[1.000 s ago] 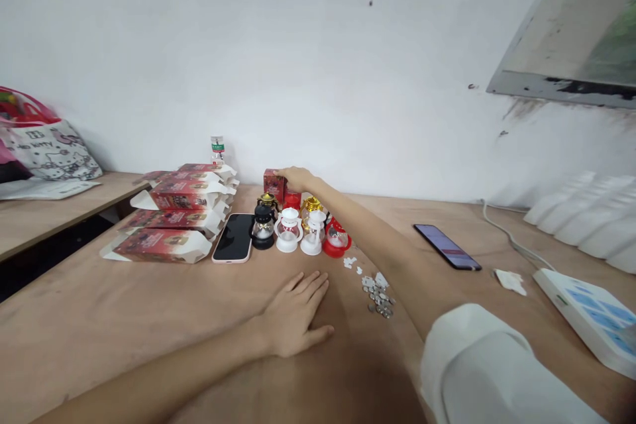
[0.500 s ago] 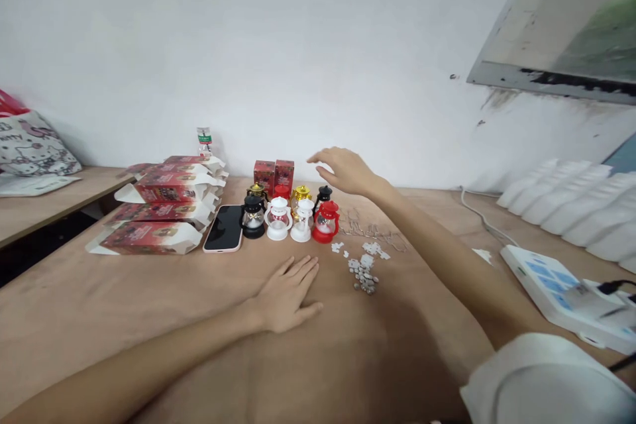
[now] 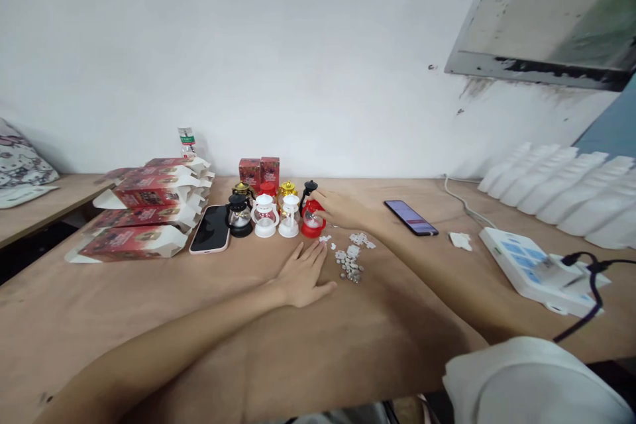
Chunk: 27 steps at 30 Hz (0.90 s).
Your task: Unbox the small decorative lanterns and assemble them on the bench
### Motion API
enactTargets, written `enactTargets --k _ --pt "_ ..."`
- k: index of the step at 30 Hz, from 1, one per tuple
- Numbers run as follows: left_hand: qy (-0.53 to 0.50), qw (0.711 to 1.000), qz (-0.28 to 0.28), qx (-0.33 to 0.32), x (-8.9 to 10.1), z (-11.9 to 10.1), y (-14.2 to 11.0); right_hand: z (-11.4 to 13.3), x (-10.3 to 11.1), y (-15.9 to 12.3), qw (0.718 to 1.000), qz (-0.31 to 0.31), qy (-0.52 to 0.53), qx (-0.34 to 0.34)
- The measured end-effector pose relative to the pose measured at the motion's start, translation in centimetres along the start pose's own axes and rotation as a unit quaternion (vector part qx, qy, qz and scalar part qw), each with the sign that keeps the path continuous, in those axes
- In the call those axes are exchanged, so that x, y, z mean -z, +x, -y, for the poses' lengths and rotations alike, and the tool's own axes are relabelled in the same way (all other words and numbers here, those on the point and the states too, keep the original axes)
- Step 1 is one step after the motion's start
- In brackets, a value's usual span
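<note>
Fingers curled, my right hand (image 3: 335,209) is closed at the upper right side of a red miniature lantern (image 3: 313,224), which stands upright on the table. Behind it rises a black lantern (image 3: 309,189). Two white lanterns (image 3: 265,218) and another black lantern (image 3: 240,218) share the front row; gold and red ones stand behind. My left hand (image 3: 304,276) lies flat on the tabletop, fingers spread, holding nothing. Just right of its fingertips is a small pile of white pieces and silvery button cells (image 3: 352,266). My right hand and forearm cover the thin wire pieces.
Flattened red printed cartons (image 3: 144,238) are stacked at left beside a phone (image 3: 211,228). Two red boxes (image 3: 269,171) stand by the wall. Another phone (image 3: 411,217) lies right of my forearm, near a power strip (image 3: 517,265) and stacked white forms (image 3: 561,192).
My right hand has come down from above the lanterns to the red one. The left hand stays flat, now nearer the small pile. The view has turned right, showing a second phone.
</note>
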<state>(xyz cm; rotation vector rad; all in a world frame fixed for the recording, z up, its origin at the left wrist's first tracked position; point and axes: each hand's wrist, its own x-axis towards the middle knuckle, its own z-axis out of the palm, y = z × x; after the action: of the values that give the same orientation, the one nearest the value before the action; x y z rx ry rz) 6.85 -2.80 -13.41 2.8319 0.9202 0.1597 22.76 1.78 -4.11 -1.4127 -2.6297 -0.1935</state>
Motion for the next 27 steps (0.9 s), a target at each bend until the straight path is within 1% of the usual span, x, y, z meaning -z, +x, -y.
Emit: enactTargets --k 3,6,8,12,14,17,21,23,27 --pt "-0.009 0.998 -0.049 -0.037 0.0 -0.3 0.4 0.3 0.1 -0.2 1.000 -0.003 0.008 -0.022" --pt "0.006 0.990 -0.104 -0.099 0.0 -0.5 0.7 0.5 0.7 -0.3 1.000 0.000 -0.005 -0.018" --pt "0.029 0.985 -0.121 -0.124 -0.1 -0.6 0.8 0.6 1.1 -0.4 0.999 0.015 -0.027 -0.015" --pt "0.066 0.978 -0.147 -0.136 -0.5 -0.5 1.2 0.9 1.4 -0.8 0.994 0.074 -0.074 -0.012" --pt "0.074 0.975 -0.158 -0.136 -0.7 -0.5 1.4 1.1 1.1 -1.1 0.992 0.083 -0.095 -0.015" --pt "0.083 0.975 -0.159 -0.130 -0.9 -0.6 1.8 1.6 0.4 -1.5 0.988 0.078 -0.129 -0.035" --pt "0.113 0.971 -0.167 -0.128 -1.1 -0.8 2.1 2.3 -0.5 -1.7 0.974 0.062 -0.205 -0.067" --pt "0.129 0.964 -0.187 -0.136 -1.1 -0.9 2.0 2.4 -0.9 -1.8 0.968 0.046 -0.236 -0.071" --pt "0.132 0.946 -0.249 -0.160 -1.1 -0.6 1.3 1.9 -1.6 -2.5 0.961 0.015 -0.265 -0.074"
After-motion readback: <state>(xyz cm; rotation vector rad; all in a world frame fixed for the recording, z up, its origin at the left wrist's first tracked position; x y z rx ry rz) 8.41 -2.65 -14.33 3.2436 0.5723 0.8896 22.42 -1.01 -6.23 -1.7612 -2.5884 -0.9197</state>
